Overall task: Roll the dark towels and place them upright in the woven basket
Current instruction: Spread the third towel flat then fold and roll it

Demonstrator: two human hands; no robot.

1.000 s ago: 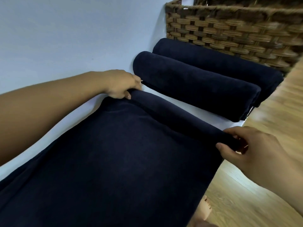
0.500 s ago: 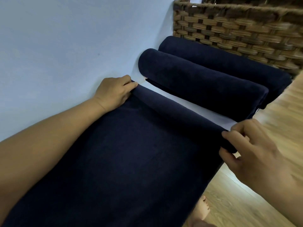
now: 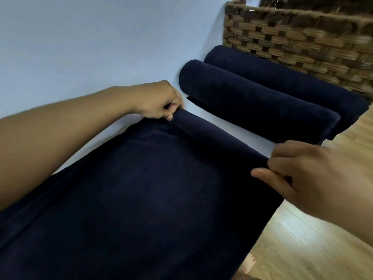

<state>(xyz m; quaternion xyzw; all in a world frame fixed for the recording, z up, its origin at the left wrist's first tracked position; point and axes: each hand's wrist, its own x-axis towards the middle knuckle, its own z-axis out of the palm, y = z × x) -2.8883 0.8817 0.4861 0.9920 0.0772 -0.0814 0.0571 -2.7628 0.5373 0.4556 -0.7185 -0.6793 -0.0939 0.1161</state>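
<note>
Along the left runs a pale blue wall, and the white tabletop butts straight up against it. The left hand is at that wall-side edge, its fingers curled down over the left end of a thin roll at the far end of the dark towel, with the thumb tucked in against the cloth. The rest of this towel lies flat and unrolled, spread across the tabletop from edge to edge towards the near end.

Beyond a strip of bare tabletop lie two finished ones on their sides. The nearer rolled towel and the farther rolled towel touch each other along their length, and a loose flap peeks out under the nearer one. The farther roll lies against the foot of the woven basket, which stands at the far end of the tabletop. From here I cannot see what is in it.

At the right edge the right hand, somewhat blurred, pinches the right end of the thin roll, fingers on top and thumb beneath. Past that edge is a wooden floor, and a bare foot shows by the towel's near corner
</note>
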